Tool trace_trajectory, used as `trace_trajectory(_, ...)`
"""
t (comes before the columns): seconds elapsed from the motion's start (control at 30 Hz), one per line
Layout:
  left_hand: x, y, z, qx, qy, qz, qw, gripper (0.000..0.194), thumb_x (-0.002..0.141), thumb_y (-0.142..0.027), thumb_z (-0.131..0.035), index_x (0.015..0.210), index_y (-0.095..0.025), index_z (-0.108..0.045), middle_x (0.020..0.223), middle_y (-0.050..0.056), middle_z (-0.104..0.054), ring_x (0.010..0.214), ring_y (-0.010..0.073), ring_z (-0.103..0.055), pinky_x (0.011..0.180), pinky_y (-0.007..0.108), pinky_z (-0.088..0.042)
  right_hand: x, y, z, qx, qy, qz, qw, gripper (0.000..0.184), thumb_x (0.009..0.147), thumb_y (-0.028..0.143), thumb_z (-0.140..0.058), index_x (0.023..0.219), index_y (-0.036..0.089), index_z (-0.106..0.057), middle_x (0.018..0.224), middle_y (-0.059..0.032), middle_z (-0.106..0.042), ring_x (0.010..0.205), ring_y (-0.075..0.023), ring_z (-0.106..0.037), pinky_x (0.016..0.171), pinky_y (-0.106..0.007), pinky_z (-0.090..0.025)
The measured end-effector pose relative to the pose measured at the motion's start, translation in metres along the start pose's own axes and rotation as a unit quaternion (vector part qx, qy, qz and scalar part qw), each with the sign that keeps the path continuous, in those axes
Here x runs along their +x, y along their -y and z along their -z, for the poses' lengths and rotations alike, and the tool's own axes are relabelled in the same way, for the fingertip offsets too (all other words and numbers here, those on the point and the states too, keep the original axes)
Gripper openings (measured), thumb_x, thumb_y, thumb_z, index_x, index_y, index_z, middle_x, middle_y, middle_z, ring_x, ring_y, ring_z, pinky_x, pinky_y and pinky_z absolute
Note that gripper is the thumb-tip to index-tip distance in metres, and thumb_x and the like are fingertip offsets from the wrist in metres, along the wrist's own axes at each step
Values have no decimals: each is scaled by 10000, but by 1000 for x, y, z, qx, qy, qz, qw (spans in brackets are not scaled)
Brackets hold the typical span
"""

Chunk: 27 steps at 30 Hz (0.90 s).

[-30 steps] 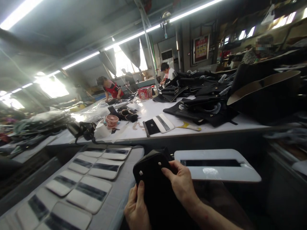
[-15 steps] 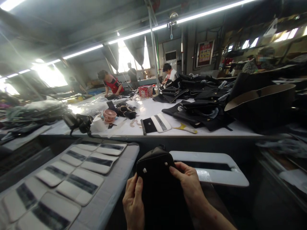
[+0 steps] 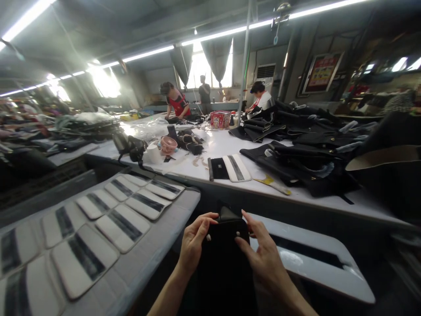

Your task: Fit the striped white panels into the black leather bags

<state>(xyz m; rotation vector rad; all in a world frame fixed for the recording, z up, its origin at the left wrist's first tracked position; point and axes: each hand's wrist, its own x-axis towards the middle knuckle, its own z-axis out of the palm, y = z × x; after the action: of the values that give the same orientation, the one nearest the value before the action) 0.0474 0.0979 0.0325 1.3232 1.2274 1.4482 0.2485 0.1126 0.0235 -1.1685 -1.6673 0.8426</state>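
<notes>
A black fabric piece (image 3: 225, 263) with two small white marks near its top edge hangs between my hands; its lower part merges with the dark below. My left hand (image 3: 194, 239) pinches its upper left corner, thumb in front. At the upper right, my right hand (image 3: 263, 245) grips the edge, the thumb beside the right white mark. A darker flap (image 3: 226, 213) sticks up at the top between the fingers. Just right of my right hand lies a white board (image 3: 312, 252) with a black strip along it.
White panels with dark stripes (image 3: 123, 228) lie in rows on the left table. Across the white worktable (image 3: 197, 175) are black fabric pieces (image 3: 302, 162), a pink fan (image 3: 168, 144), a white roll (image 3: 153, 153) and a patterned red box (image 3: 220, 119). Several people work farther back.
The view has turned left. My left hand has moved up to the fabric's top corner, and the right fingers now reach over the top edge, where the flap stands up.
</notes>
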Motion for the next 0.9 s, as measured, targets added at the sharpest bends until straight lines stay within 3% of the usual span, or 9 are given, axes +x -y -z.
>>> trace_trajectory(0.1, 1, -4, 9, 0, 15, 8, 1000, 381, 986, -433, -459, 864, -203, -738, 1200, 41, -677, 1124, 222, -596, 986, 301, -392, 13, 8, -7, -73, 37, 138, 987, 508, 876, 231, -627, 1365, 333, -540, 1413, -44, -507, 1322, -267, -422, 1112, -481, -365)
trace_trajectory(0.23, 15, -17, 23, 10, 54, 44, 997, 396, 965, -474, -479, 895, -179, -734, 1076, 65, -708, 973, 206, -630, 863, 287, -447, 20, 18, -17, -68, 26, 228, 971, 223, 892, 106, -578, 1028, 261, -665, 1273, -28, -631, 1348, -247, -402, 1081, -461, -409)
trace_trajectory(0.37, 42, -31, 32, 47, 180, 79, 979, 415, 887, -440, -617, 1244, -231, -654, 1108, 64, -693, 941, 206, -636, 813, 291, -482, 14, 23, -24, -50, -3, 280, 959, 200, 919, 72, -545, 934, 244, -644, 1051, -17, -711, 1197, -235, -533, 969, -438, -454)
trace_trajectory(0.47, 62, -39, 36, 155, 294, 48, 942, 440, 824, -406, -699, 1243, -273, -674, 1291, 66, -638, 1163, 266, -581, 956, 342, -460, 9, 26, -25, -55, 1, 305, 951, 201, 917, 55, -554, 924, 237, -640, 987, -8, -721, 1110, -228, -580, 925, -420, -443)
trace_trajectory(0.57, 75, -42, 37, 194, 363, 16, 911, 455, 803, -382, -730, 1245, -292, -671, 1355, 52, -609, 1311, 279, -490, 1095, 385, -376, 7, 30, -24, -53, 6, 326, 944, 195, 910, 33, -560, 915, 215, -627, 959, -13, -720, 1008, -205, -612, 873, -388, -448)
trace_trajectory(0.7, 78, -39, 36, 174, 391, 20, 904, 487, 810, -361, -727, 1284, -284, -644, 1380, 44, -594, 1316, 266, -501, 1124, 374, -362, 5, 32, -21, -46, 21, 340, 939, 191, 902, 4, -552, 902, 186, -609, 937, -31, -709, 870, -174, -608, 801, -362, -462)
trace_trajectory(0.9, 62, -40, 32, 200, 377, -2, 904, 453, 864, -301, -647, 1315, -294, -609, 1333, 10, -629, 1245, 227, -564, 1088, 326, -393, -7, 32, -19, -41, 58, 347, 935, 235, 898, -17, -497, 917, 183, -619, 919, -47, -707, 807, -164, -589, 725, -324, -503)
